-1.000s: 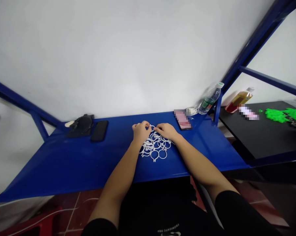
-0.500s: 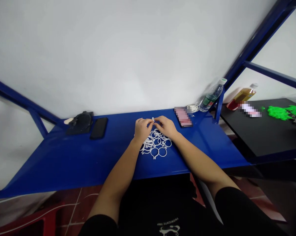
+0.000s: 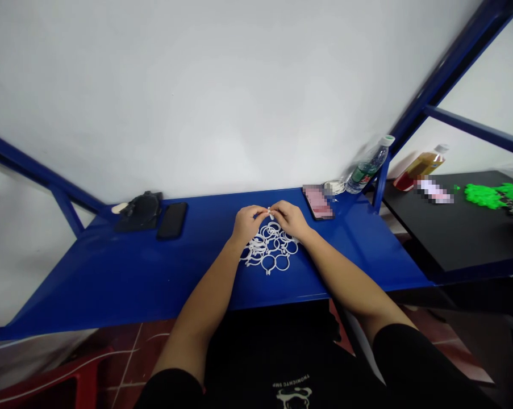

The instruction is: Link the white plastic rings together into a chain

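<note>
Near the back left corner of the blue surface [image 3: 124, 278] lies a dark phone [image 3: 171, 220]; the left hand [image 3: 246, 224], fingertips nearly closed, pinches a small white piece [image 3: 271, 216] towards the back edge; white rings [image 3: 258, 248] lie heaped nearer the front edge; the right hand [image 3: 291, 220] pinches the same piece; a bottle [image 3: 369, 167] stands at the back right corner.
</note>
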### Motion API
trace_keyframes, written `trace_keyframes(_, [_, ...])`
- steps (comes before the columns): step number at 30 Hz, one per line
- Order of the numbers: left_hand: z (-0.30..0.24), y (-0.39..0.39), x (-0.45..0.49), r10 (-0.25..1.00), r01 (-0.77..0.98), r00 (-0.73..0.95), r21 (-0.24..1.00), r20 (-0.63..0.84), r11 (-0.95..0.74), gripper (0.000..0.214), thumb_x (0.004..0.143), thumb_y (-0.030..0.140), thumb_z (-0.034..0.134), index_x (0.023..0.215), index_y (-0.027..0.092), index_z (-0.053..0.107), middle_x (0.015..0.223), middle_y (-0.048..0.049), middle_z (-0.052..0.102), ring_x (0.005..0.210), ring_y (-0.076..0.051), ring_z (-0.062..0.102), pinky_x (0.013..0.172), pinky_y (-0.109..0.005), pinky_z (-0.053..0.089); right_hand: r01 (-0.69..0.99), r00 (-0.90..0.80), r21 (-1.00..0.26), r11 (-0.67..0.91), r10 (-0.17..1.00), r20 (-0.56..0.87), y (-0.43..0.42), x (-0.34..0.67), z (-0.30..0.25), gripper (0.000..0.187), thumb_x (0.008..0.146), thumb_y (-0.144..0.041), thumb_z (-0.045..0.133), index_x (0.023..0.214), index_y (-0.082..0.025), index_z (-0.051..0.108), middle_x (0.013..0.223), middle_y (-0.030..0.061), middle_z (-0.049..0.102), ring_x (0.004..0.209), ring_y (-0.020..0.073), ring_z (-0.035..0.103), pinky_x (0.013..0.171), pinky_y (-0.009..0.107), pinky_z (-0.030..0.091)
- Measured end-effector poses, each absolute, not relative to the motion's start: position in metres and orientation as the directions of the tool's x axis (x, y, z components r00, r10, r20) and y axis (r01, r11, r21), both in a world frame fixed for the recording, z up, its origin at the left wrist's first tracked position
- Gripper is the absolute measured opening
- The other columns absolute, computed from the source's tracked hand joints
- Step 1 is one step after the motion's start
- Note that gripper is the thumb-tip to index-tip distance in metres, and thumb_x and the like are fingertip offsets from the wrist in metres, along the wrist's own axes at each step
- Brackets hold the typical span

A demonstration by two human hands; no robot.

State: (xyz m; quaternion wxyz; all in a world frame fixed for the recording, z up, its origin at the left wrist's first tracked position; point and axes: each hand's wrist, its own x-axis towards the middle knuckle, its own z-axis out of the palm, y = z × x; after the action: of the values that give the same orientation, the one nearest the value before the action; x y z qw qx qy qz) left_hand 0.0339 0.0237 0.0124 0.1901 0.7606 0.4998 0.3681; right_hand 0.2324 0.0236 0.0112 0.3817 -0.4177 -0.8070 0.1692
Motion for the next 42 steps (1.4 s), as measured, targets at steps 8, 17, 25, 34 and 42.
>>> trace_keyframes(8, [0.003,0.026,0.036,0.822,0.530,0.178,0.652,0.540,-0.543,0.010,0.095,0.026,0.070,0.093,0.022,0.078,0.093,-0.0033,0.080,0.086,-0.018,0.074,0.086,-0.032,0.058,0.506,-0.322,-0.573,0.645,0.757,0.568,0.027,0.231,0.009,0.023,0.105,-0.034,0.054,0.107,-0.023,0.074,0.101,0.0072,0.076,0.094,0.0217,0.070,0.085,0.034,0.055])
trace_keyframes(17, [0.000,0.026,0.039,0.814,0.486,0.222,0.663,0.537,-0.570,0.021,0.099,0.021,0.063,0.113,0.024,0.078,0.112,-0.0045,0.081,0.102,-0.020,0.076,0.095,-0.034,0.060,0.643,-0.296,-0.442,0.625,0.735,0.610,0.030,0.236,0.006,0.022,0.105,-0.027,0.055,0.113,-0.023,0.075,0.108,0.0087,0.079,0.102,0.0238,0.072,0.091,0.037,0.056])
trace_keyframes(25, [-0.003,0.029,0.031,0.915,0.701,0.190,0.603,0.357,-0.381,0.018,0.096,0.029,0.070,0.110,0.023,0.080,0.103,-0.0064,0.081,0.093,-0.022,0.076,0.089,-0.034,0.058,0.745,-0.391,-0.359,0.562,0.804,0.449,0.042,0.247,0.003,0.029,0.101,-0.016,0.057,0.121,-0.022,0.076,0.121,0.0074,0.078,0.108,0.0260,0.071,0.097,0.040,0.054])
trace_keyframes(34, [0.002,0.025,0.035,0.901,0.783,0.383,0.445,0.206,-0.434,0.018,0.097,0.033,0.066,0.105,0.027,0.081,0.109,-0.0035,0.081,0.103,-0.026,0.072,0.094,-0.037,0.052,0.707,-0.481,-0.392,0.588,0.807,0.343,0.041,0.242,-0.001,0.032,0.104,-0.023,0.053,0.128,-0.021,0.073,0.120,0.0071,0.079,0.104,0.0244,0.071,0.097,0.038,0.052])
trace_keyframes(42, [0.006,0.023,0.037,0.913,0.814,0.375,0.414,0.164,-0.408,0.023,0.100,0.032,0.060,0.113,0.031,0.079,0.123,-0.0011,0.077,0.119,-0.025,0.066,0.105,-0.040,0.046,0.682,-0.533,-0.390,0.619,0.785,0.314,0.044,0.241,-0.005,0.041,0.101,-0.017,0.053,0.140,-0.017,0.066,0.133,0.0113,0.073,0.121,0.0265,0.068,0.108,0.041,0.048])
